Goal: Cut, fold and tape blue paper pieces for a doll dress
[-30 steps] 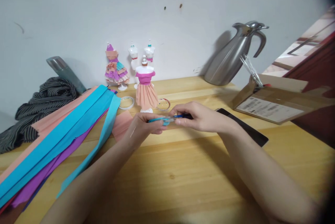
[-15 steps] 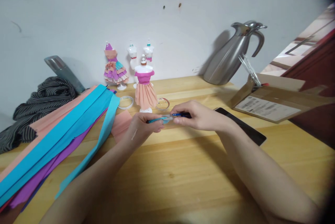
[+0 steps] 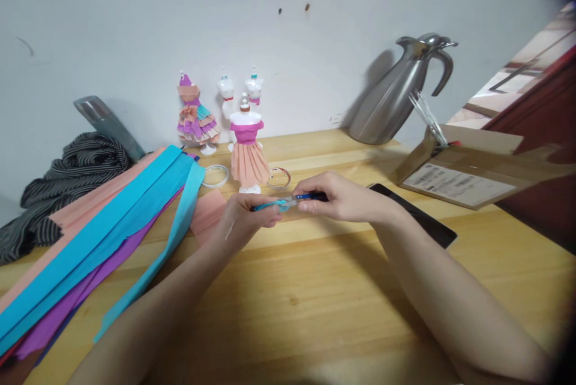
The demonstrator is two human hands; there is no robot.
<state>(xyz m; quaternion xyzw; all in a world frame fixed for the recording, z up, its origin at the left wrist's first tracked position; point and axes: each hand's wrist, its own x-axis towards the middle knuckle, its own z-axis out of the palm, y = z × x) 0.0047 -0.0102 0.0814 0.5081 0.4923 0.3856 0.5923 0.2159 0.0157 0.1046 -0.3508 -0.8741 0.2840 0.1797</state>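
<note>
From here I see the left hand (image 3: 245, 215) pinching a small turquoise piece (image 3: 283, 207) mid-frame, the piece poking out rightward; the right hand (image 3: 337, 198), just right of it, clasps a blue-handled tool (image 3: 310, 196), tip at the piece.

The left hand (image 3: 252, 212) hides part of the blue scrap (image 3: 282, 206), and the right hand (image 3: 339, 198) covers part of the tool (image 3: 306, 196). Print on the label (image 3: 456, 185) is too small to read. The front doll (image 3: 247, 148) partly hides 2 rear dolls (image 3: 254, 86); the left edge cuts off the strips (image 3: 112, 223).
</note>
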